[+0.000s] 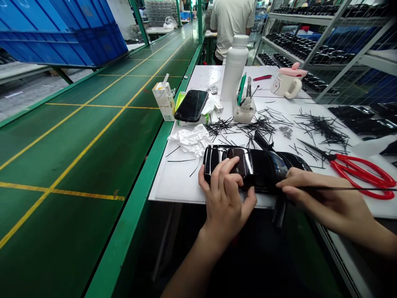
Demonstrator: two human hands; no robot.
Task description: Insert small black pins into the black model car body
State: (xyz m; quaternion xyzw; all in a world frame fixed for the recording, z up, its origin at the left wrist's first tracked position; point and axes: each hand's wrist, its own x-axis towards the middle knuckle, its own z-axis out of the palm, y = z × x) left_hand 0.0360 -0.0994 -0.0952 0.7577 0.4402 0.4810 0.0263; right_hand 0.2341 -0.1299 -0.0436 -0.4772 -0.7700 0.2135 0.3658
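Note:
A glossy black model car (262, 163) lies at the front edge of the white worktop, one door standing out at the far side and one at the near side. My left hand (225, 188) holds its left end, fingers over the roof and thumb along the near side. At the car's near right side, my right hand (313, 190) is closed in a pinch on a thin black strip (341, 188), whose tail runs off to the right. The strip's tip is hidden by my fingers. Red-handled scissors (356, 167) lie beyond my right hand.
Several cut black strips (325, 126) lie scattered behind the car. Crumpled tissue (192, 138), a phone (191, 105), a drink carton (163, 99), a white bottle (235, 68), a tool holder (245, 111) and a mug (288, 80) stand around. A green conveyor (102, 136) runs along the left.

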